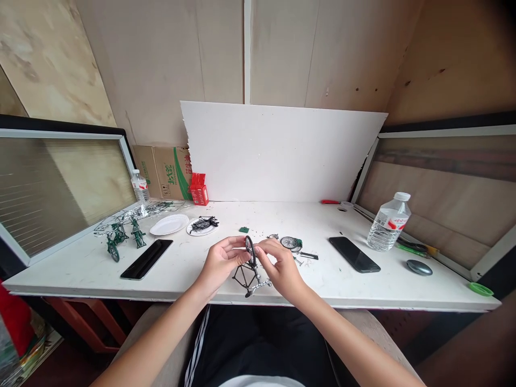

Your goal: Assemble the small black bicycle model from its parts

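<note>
Near the table's front edge, a miniature bicycle (244, 277) with a dark frame is held upside down, its saddle and handlebar pointing down. One spoked wheel (250, 250) sticks up between my hands. My left hand (217, 264) grips the bicycle by this wheel, thumb and fingers closed. From the other side, my right hand (281, 266) pinches at the wheel; its fingertips partly hide what they hold. Just beyond my right hand lie a loose wheel (288, 243) beside a green part and a black strip (309, 256). A small green piece (244, 229) lies farther back.
At left are green model bicycles (137, 234), a phone (147, 259), a white plate (169, 224) and a plate of black parts (203, 223). At right stand a water bottle (389, 223), another phone (355, 254) and a mouse (419, 267). A white board (282, 153) stands behind.
</note>
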`<state>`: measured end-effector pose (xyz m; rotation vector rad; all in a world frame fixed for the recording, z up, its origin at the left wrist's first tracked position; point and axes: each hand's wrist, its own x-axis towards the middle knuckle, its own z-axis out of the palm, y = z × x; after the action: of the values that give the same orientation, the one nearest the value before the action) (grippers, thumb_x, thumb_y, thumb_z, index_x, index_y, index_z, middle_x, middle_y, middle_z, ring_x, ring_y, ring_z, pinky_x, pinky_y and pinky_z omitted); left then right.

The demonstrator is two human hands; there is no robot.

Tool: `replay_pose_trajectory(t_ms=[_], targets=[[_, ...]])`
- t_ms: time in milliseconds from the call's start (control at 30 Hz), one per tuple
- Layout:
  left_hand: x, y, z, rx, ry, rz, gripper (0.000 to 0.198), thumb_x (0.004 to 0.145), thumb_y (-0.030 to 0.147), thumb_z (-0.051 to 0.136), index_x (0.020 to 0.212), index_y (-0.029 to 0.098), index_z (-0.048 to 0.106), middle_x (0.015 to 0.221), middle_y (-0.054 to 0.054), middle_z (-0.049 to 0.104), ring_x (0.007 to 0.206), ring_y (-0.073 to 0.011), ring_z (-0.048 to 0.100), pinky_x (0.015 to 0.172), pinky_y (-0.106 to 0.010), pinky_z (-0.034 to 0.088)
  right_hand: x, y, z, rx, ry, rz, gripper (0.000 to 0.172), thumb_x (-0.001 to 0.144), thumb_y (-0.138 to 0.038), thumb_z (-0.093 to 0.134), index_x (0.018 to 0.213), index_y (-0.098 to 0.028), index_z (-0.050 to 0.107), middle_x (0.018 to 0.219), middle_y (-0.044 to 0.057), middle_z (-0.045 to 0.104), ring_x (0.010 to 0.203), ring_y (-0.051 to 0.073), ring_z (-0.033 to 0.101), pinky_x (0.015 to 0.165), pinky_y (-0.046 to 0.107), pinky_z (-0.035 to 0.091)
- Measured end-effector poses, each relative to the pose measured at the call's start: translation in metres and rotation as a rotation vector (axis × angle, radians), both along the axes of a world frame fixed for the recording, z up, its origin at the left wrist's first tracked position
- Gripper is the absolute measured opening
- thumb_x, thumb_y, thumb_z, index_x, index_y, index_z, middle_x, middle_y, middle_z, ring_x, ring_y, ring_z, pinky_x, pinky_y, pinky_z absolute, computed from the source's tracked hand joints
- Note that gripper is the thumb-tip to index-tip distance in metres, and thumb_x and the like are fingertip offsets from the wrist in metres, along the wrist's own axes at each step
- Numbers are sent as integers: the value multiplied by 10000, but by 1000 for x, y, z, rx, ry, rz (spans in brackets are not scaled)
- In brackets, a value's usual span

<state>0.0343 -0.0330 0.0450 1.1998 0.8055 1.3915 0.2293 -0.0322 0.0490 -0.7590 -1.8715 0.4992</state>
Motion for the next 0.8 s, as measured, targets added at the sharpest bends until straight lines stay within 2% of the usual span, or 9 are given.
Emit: replay_pose_trajectory(t_ms=[167,300,533,700,800], targets=[[-2,-4,3,18,42,-1,598,704,322,1000,1224,159,754,1200,-144,788,1038,-259,763,933,-402,632,0,0,0,-97,141,17,258,1052,-441,657,1008,-261,837,981,77,800,949,258,698,851,393,534],[-3,-6,7,60,81,2,594,706,339,994,1230,164,774,1180,-145,794,1066,-286,763,931,-418,646,1,1,-3,-110,156,14,263,1047,-451,662,974,-244,806,970,78,780,925,243,691,827,374,530],[-7,-9,9,235,260,100,503,744,342,964,1198,192,810,1131,-121,793,1045,-270,738,912,-399,655,5,2,-3,40,-26,15,325,1128,-377,497,895,-232,671,865,55,670,894,226,585,841,372,471],[-7,-13,13,374,366,115,361,798,310,921,1143,228,850,1171,-124,790,1084,-293,746,916,-410,669,5,-2,2,-4,-134,40,396,1158,-403,388,837,-234,548,833,39,591,865,216,527,824,371,449],[-5,-18,16,464,376,110,288,844,311,881,1125,254,863,1171,-117,796,1051,-291,763,830,-394,696,4,-4,2,-24,-138,70,445,1164,-439,351,808,-235,521,795,32,560,829,210,513,824,375,454]])
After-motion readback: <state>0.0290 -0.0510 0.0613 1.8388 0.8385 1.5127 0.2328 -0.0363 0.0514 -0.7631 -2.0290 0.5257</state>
